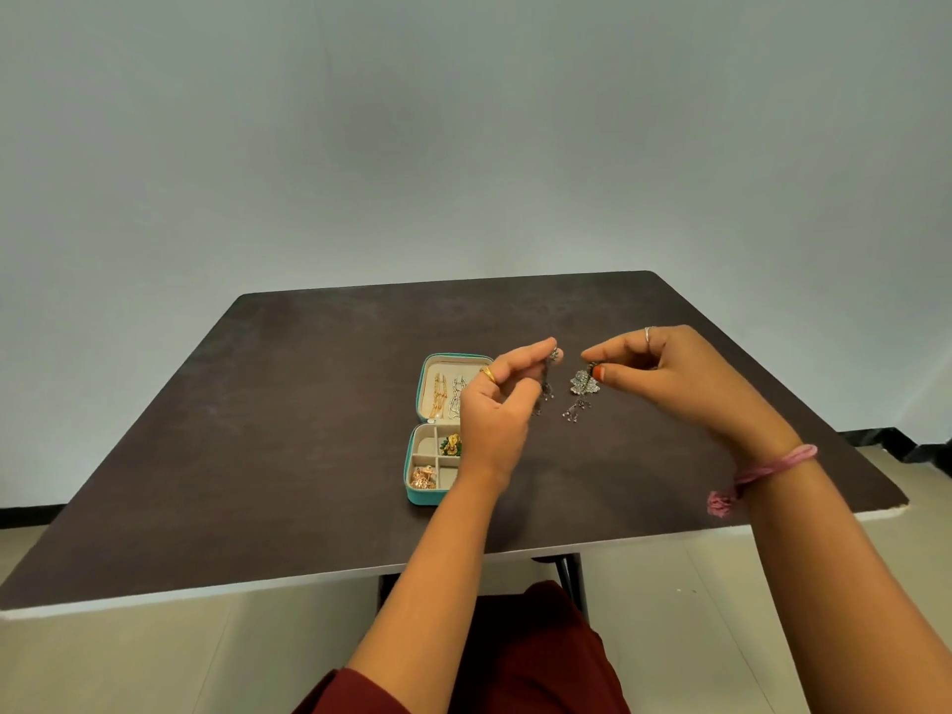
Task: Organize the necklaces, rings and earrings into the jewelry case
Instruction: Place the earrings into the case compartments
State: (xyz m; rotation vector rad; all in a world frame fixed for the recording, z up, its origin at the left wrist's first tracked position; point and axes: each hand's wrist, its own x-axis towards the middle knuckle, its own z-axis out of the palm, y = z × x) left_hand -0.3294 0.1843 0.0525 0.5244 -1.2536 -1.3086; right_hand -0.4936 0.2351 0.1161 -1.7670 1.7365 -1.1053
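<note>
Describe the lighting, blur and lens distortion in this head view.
Head view: soft, even light, no glare on the dark table, only faint shadows; wide-angle bend curves the table's near edge; the earrings pinched by the left hand and right hand look slightly soft; the jewelry case is small but readable.

left hand (497, 404) raised, fingers curled, pinching | right hand (664, 373) raised, fingers curled, pinching | hands near, apart
</note>
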